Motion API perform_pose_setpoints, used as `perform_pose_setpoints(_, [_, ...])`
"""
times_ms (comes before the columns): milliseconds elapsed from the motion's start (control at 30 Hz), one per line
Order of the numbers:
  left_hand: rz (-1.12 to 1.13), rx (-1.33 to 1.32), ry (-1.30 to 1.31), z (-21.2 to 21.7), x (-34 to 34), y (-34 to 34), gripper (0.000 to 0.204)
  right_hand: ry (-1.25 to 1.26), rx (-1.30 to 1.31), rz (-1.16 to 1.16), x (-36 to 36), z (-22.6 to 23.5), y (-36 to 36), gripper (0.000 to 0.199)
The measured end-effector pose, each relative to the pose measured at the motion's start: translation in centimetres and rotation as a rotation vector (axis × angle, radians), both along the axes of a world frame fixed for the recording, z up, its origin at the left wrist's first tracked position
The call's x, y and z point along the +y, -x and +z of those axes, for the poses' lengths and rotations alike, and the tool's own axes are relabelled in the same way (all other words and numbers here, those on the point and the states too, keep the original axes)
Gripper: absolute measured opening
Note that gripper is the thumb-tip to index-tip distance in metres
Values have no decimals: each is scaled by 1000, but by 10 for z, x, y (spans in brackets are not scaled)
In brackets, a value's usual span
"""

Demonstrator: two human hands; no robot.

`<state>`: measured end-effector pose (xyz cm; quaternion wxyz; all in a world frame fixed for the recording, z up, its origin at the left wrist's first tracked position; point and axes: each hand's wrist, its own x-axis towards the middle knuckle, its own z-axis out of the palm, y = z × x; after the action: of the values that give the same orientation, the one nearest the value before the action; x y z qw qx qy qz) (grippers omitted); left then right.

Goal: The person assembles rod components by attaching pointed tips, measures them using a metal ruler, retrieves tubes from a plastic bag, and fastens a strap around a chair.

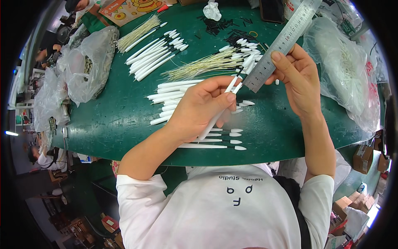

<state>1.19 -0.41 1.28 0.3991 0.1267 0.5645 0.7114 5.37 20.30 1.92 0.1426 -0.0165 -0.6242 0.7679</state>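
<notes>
Over the middle of the green tabletop (124, 112), the left hand (199, 110) is closed around a few thin white sticks (215, 118), thumb and fingers curled about them. The sticks slant up and to the right out of the fist, their upper ends reaching the lower end of a steel ruler (282, 43). The right hand (298, 79) holds that ruler near its lower end, fingers wrapped behind it and the thumb pressed across its face; the ruler runs up and to the right toward the far edge of the tabletop. Stick tips and ruler end look as though they touch, though the exact contact is hard to make out.

Just below the left hand, a short row of white sticks with oval tips (226, 139) lies side by side near the tabletop's near edge. To the left of the hand sits another stack of white sticks (170, 97), and farther back a larger fanned group (153, 56). A bundle of pale yellow wires (203, 66) lies between these groups, with a second bundle (139, 33) near the far left. Small black pieces (222, 25) are scattered at the back beside a crumpled white wad (212, 10). Clear plastic bags (89, 62) rest on the left, and a bag of white parts (344, 66) on the right.
</notes>
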Motion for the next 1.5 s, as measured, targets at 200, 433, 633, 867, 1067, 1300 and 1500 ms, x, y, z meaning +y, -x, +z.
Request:
perform_pose_setpoints(200, [-22,-22,-45,-1,1,2,30,-17,2,-28,7,6,-4,21])
perform_pose_setpoints(433, [-11,-64,-128,-4,-10,6,29,-90,-254,-132,39,27,-47,14])
perform_pose_setpoints(633, [-45,-95,-138,-1,-3,5,28,-31,-247,-326,73,-8,-87,14])
perform_pose_setpoints(867, [-34,-149,-77,8,9,3,24,-380,-581,-386,109,-22,-99,19])
perform_pose_setpoints(1067, [-153,-226,-168,10,16,6,20,-476,-207,-328,58,7,-74,14])
perform_pose_setpoints(1300, [-129,-234,-146,15,22,0,20,166,-182,209,-5,-2,-22,22])
perform_pose_setpoints(1500, [-110,-288,-114,11,21,4,17,202,-191,247,-17,-9,-14,18])
